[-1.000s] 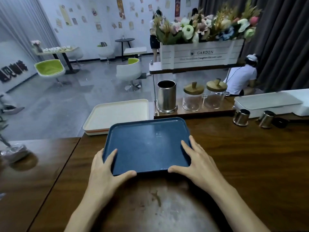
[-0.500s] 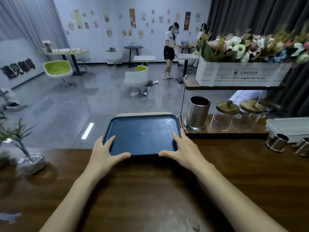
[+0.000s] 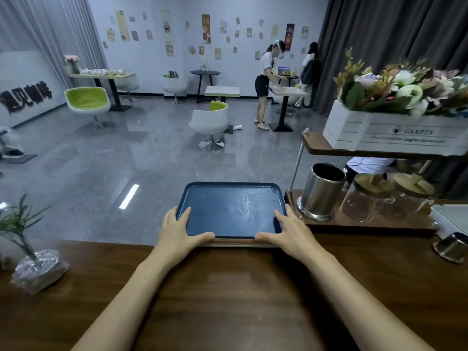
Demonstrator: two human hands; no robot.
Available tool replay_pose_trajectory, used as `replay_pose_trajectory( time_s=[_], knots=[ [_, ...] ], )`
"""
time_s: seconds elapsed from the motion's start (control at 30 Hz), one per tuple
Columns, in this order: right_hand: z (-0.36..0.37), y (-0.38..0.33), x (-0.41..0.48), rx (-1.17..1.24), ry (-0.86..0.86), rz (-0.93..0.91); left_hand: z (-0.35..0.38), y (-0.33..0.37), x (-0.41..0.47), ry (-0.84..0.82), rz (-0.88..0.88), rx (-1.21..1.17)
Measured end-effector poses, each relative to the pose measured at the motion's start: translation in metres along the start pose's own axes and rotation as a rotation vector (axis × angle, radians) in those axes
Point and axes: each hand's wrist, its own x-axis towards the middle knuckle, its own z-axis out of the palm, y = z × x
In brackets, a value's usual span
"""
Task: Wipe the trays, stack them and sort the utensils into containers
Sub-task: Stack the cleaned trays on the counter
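A dark blue tray [image 3: 228,209] lies on top of the cream trays [image 3: 235,243] at the far edge of the brown counter; only a thin strip of the cream stack shows under its near rim. My left hand [image 3: 179,230] grips the blue tray's near left corner, thumb along the front rim. My right hand [image 3: 288,230] grips the near right corner the same way. A tall steel utensil cup [image 3: 320,191] stands just right of the tray. No utensils are visible.
A wooden rack [image 3: 367,225] at the right carries the steel cup and two lidded glass jars [image 3: 367,198], with a flower box [image 3: 395,133] on its upper shelf. A small steel cup [image 3: 452,247] sits far right. A foil-wrapped plant [image 3: 35,267] stands at the counter's left.
Both hands have carried the blue tray away from me and set it over the cream stack, which is now almost covered. The camera has tilted up and left.
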Motion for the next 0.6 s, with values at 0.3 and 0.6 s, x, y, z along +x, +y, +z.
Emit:
replay_pose_trajectory(
  time_s=[0.3, 0.6],
  knots=[
    [-0.002, -0.001, 0.015, -0.102, -0.075, -0.005, 0.001, -0.009, 0.013, -0.039, 0.012, 0.087],
    [0.002, -0.034, 0.067, -0.186, 0.017, -0.137, 0.002, 0.012, 0.084, 0.054, 0.253, 0.343]
  ],
)
